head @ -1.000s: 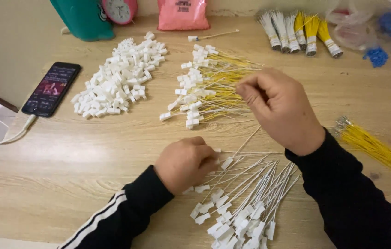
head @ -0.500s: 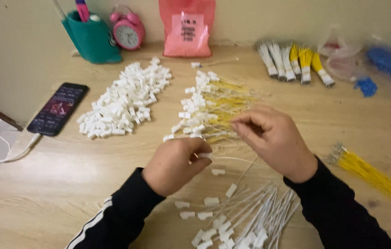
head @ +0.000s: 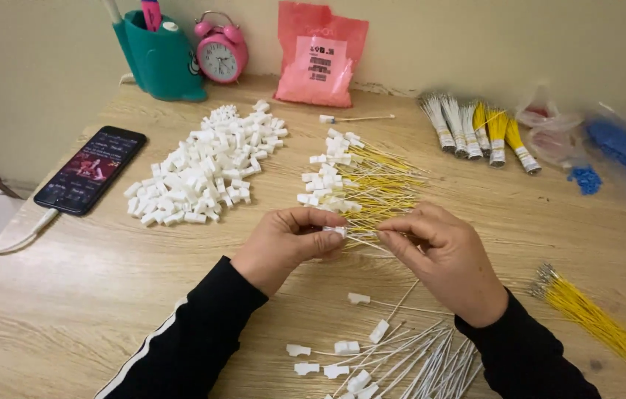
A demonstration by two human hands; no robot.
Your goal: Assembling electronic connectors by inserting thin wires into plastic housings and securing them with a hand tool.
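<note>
The left hand (head: 287, 242) pinched a small white plastic clip (head: 335, 231) between thumb and forefinger, fingers closed tight on it. The right hand (head: 446, 255) was closed too, fingertips nipping a thin pale wire (head: 368, 244) that ran straight into the clip — the two hands met just above the wooden table (head: 91, 310), near its middle.

Judging by the piles, the work was well under way but far from over. Just beyond the hands lay a heap of yellow wires with clips (head: 361, 185) already on their ends, and close to the person's sleeves a spread of white wires with clips (head: 402, 355) looked finished as well. One lone clipped wire (head: 354, 118) sat apart, near the pink packet (head: 320, 63).

What was left seemed larger — a big mound of loose white clips (head: 206, 166) to the left, a bare bundle of yellow wires (head: 586, 310) at the right, and several banded wire bundles (head: 475, 133) at the back, unopened. A phone (head: 91, 170) on its cable lay at the left edge.
</note>
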